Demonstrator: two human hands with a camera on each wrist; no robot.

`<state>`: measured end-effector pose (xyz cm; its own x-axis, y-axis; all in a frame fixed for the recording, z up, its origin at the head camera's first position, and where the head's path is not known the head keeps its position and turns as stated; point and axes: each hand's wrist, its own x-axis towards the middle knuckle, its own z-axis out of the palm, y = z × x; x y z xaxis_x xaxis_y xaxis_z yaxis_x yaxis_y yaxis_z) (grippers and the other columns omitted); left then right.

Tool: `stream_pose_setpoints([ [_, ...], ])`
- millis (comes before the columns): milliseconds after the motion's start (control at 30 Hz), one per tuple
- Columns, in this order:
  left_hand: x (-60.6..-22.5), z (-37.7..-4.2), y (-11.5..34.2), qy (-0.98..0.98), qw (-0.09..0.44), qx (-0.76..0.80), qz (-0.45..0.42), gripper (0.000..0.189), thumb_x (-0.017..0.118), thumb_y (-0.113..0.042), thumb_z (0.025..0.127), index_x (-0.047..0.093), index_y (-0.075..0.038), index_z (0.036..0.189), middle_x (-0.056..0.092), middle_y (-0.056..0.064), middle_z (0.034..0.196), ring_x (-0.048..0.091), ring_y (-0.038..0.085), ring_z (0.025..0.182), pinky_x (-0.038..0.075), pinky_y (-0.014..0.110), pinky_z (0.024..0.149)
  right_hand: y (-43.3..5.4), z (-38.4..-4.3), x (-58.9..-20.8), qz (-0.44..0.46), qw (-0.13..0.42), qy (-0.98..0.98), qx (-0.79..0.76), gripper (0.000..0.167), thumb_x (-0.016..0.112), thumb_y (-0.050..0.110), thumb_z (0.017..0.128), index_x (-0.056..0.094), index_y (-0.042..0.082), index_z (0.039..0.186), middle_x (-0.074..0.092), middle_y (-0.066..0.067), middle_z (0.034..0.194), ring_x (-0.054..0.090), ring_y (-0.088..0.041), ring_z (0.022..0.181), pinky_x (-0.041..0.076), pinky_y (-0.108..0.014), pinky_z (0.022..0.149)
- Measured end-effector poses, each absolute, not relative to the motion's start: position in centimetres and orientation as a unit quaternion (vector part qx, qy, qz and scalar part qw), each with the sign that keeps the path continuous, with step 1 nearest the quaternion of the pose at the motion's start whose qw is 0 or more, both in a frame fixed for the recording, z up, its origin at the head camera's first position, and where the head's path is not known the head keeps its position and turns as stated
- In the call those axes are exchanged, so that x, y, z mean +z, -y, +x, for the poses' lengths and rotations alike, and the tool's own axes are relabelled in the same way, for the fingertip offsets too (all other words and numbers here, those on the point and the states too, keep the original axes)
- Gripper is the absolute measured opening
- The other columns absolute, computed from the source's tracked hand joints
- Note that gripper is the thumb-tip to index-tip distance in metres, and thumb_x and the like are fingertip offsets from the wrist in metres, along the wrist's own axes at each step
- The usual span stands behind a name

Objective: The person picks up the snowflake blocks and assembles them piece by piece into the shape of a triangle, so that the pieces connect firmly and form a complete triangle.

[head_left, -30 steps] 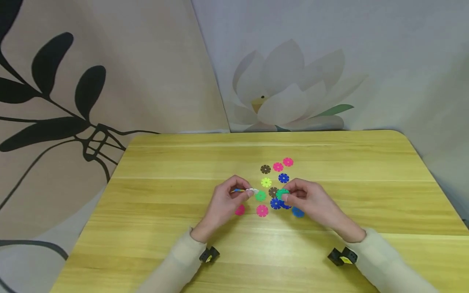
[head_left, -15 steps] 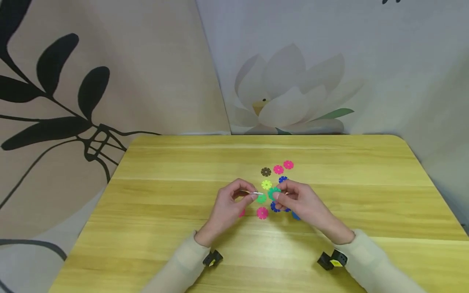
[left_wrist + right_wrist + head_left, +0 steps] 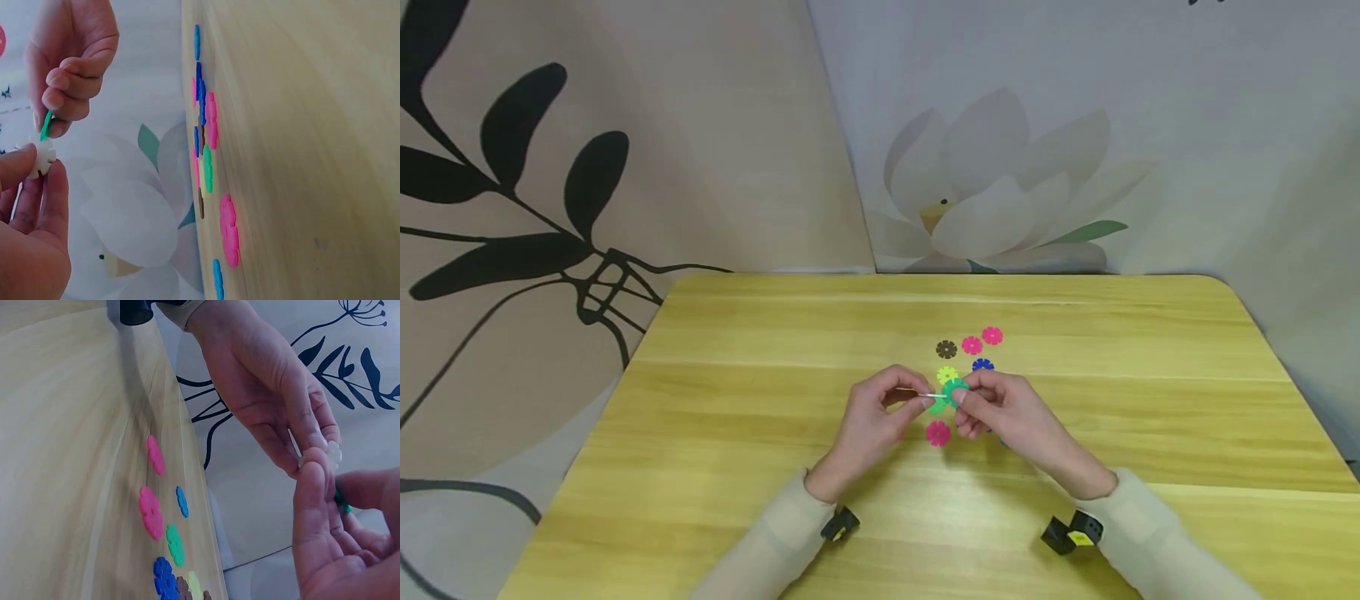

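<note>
In the head view my left hand point(image 3: 871, 423) pinches a white notched plastic disc point(image 3: 44, 159) between thumb and fingers, seen nearly edge-on from above. My right hand point(image 3: 1013, 421) pinches a green notched disc point(image 3: 955, 390) between thumb and forefinger. The two discs are held above the table, the green one standing across the white one, and their edges meet in the left wrist view. Whether their slots are interlocked cannot be told. Fingers cover much of both discs in the right wrist view.
Loose discs lie on the wooden table point(image 3: 737, 467) beneath and beyond the hands: pink point(image 3: 937, 433), light green point(image 3: 936, 406), yellow point(image 3: 947, 375), brown point(image 3: 946, 349) and dark blue point(image 3: 982, 364). Two pink discs lie farther back. A light blue disc point(image 3: 217, 279) shows in the left wrist view.
My right hand has moved left, bringing the green disc from apart to the white disc's edge. My left hand has shifted slightly right, and the white disc has turned more edge-on.
</note>
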<state>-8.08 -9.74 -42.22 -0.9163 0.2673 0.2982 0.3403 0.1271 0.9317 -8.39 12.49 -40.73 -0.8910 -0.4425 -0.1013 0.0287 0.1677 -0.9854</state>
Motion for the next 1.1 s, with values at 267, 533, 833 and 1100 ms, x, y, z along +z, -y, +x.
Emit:
stream_pose_setpoints([
  [267,-42.4,-8.4,9.6,0.759,0.106,-0.579,-0.28,0.017,0.076,0.011,0.087,0.069,-0.002,0.095,0.074,0.011,0.095,0.074,0.027,0.089,0.061,0.028,0.082,-12.4,-8.4,-40.6,-0.134,0.197,-0.738,-0.632,0.028,0.058,0.014,0.107,0.059,-0.013,0.112,0.072,-0.026,0.094,0.072,-0.024,0.081,0.063,-0.034,0.075],
  [533,-42.5,-8.6,9.6,0.762,0.208,-0.484,-0.377,0.021,0.08,0.014,0.08,0.068,-0.001,0.091,0.074,0.011,0.09,0.075,0.022,0.085,0.058,0.018,0.08,-12.4,-8.3,-40.7,-0.144,0.192,-0.729,-0.641,0.021,0.059,0.01,0.106,0.062,-0.011,0.108,0.073,-0.025,0.093,0.073,-0.023,0.08,0.064,-0.036,0.074],
  [833,-42.6,-8.8,9.4,0.758,0.238,-0.446,-0.412,0.025,0.082,0.015,0.077,0.068,-0.002,0.089,0.074,0.01,0.089,0.075,0.02,0.085,0.057,0.016,0.083,-12.7,-8.4,-41.0,-0.16,0.201,-0.713,-0.653,0.023,0.06,0.011,0.105,0.064,-0.012,0.108,0.071,-0.034,0.096,0.075,-0.031,0.083,0.063,-0.043,0.077],
  [1100,-42.2,-9.3,9.7,0.781,0.249,-0.354,-0.45,0.026,0.084,0.008,0.079,0.068,-0.005,0.095,0.075,0.005,0.093,0.073,0.015,0.089,0.055,0.015,0.088,-13.4,-9.1,-41.3,-0.183,0.219,-0.71,-0.644,0.028,0.056,0.012,0.108,0.064,-0.013,0.117,0.073,-0.03,0.106,0.072,-0.045,0.097,0.06,-0.05,0.084],
])
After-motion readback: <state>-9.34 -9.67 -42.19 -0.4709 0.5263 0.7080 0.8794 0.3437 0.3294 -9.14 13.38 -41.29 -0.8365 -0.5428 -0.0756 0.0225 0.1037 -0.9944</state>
